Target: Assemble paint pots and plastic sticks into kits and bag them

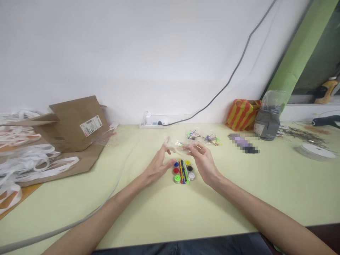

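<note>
A clear plastic bag [178, 146] is stretched between my hands, just above the table. My left hand [158, 163] grips its left end, the thumb apart from the fingers. At the other end my right hand [206, 163] pinches the plastic. Below, small round pieces lie in two columns: a blue one [176, 164], a red one [176, 170] and a green one [177, 179] on the left; a yellow one [188, 162], a black one [190, 168] and a white one [191, 176] on the right. Several thin coloured plastic sticks [183, 172] lie between the columns.
Beyond my hands lie clear bags of coloured pieces [193, 134]. An open cardboard box [74, 127] and white ribbon [29, 163] occupy the left. A grey cable [117, 184] crosses beside my left arm. A striped bag [241, 115], grey pouch [267, 124] and white reel [316, 151] stand right.
</note>
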A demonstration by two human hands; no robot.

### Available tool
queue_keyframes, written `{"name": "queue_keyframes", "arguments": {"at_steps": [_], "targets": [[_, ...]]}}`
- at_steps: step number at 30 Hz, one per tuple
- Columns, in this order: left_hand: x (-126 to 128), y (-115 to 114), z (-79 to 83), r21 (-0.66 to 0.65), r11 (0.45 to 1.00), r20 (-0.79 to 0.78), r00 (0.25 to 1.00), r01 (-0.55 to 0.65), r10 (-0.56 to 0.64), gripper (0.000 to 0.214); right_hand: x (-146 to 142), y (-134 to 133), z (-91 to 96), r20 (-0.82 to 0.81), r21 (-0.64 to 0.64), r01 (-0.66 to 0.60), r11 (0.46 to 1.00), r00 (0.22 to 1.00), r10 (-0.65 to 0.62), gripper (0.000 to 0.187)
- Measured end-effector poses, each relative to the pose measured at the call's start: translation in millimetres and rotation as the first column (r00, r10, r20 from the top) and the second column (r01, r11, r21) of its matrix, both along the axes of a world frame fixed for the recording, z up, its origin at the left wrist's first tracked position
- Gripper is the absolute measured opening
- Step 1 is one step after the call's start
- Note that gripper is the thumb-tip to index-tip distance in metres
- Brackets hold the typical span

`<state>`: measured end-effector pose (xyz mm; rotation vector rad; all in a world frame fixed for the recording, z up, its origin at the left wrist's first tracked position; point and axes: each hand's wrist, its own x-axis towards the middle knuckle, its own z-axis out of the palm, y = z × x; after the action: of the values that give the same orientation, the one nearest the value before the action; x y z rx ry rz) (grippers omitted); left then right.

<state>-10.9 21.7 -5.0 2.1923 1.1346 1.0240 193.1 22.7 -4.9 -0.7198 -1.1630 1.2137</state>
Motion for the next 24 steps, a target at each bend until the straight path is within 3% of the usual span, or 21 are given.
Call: {"name": "queue_keyframes", "arguments": {"at_steps": [2,5,8,10,13,17,21,24], "targets": [[3.5,2.2,-2.2,-0.102,0.994,0.254,0.967,0.036,-0.009,0.074,1.7,-1.1,1.0,0.043,-0.023,0.019,1.0,0.999,-0.018,0.025],[3.6,9.1,-4.4,-0.179,0.982,0.554,0.831,0.066,0.045,0.093,5.8,1.3,0.0,0.068,-0.085,0.014,0.996,0.998,-0.008,0.026],[-1.3,13.8,-4.7,-0.27,0.962,0.709,0.683,0.031,0.177,0.098,7.6,2.6,-2.3,0.098,-0.129,0.027,0.991,0.995,-0.015,0.025],[-5.5,14.7,-4.9,-0.343,0.939,0.728,0.635,0.009,0.259,0.091,7.6,2.7,-3.5,0.136,-0.127,0.096,0.987,0.988,-0.079,0.024],[-10.8,14.9,-5.5,-0.391,0.919,0.688,0.65,-0.044,0.323,0.077,7.9,3.1,-3.9,0.169,-0.092,0.173,0.981,0.973,-0.155,0.023],[-15.0,15.9,-5.3,-0.321,0.94,0.635,0.71,-0.114,0.303,0.071,9.3,6.3,-3.3,0.137,-0.076,0.153,0.985,0.98,-0.142,0.025],[-14.4,13.8,-2.6,-0.286,0.953,0.589,0.766,-0.101,0.258,0.071,10.7,11.6,-6.3,0.137,-0.086,0.159,0.984,0.98,-0.146,0.046],[-11.6,10.9,-2.2,-0.302,0.95,0.582,0.773,-0.083,0.253,0.073,12.0,15.1,-9.4,0.174,-0.07,0.114,0.991,0.98,-0.1,0.039]]}}
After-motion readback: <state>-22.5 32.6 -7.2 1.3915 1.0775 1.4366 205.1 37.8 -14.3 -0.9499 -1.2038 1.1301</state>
